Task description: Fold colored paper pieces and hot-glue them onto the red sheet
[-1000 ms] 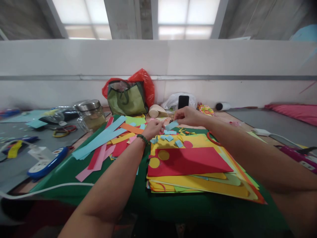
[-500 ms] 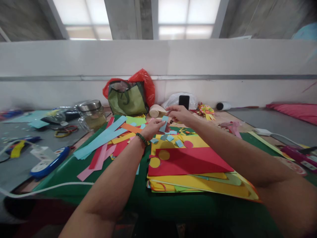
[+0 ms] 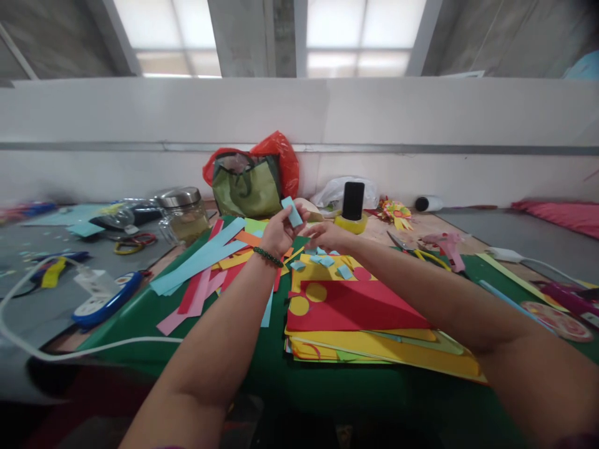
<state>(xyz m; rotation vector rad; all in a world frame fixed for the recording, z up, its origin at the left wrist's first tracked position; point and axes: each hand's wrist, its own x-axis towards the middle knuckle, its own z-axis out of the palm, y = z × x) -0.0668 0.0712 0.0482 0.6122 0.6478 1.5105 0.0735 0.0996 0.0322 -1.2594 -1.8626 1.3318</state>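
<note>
My left hand [image 3: 281, 229], with a dark green bead bracelet at the wrist, is closed on a small light blue paper piece [image 3: 292, 212] held up above the table. Just to its right and lower is my right hand [image 3: 330, 237], its fingers bent together; whatever they may pinch is too small to make out. Below it, several light blue paper scraps [image 3: 345, 272] lie on yellow paper [image 3: 318, 267]. A red paper sheet [image 3: 360, 305] with two yellow circles covers the stack's near part. Long light blue paper strips [image 3: 206, 259] lie left of my left hand, among pink, red and orange ones.
A glass jar [image 3: 185, 218] and a green bag [image 3: 248, 187] stand at the back. Behind my right hand, a phone [image 3: 353, 201] leans upright by a yellow tape roll [image 3: 350, 224]. Scissors [image 3: 433, 257] and a pink glue gun [image 3: 448, 248] lie right; a blue power strip [image 3: 110, 302] lies left.
My left hand has lifted the light blue piece up and to the left, tilting it. My right hand has come lower, uncovering the tape roll. The view has shifted slightly.
</note>
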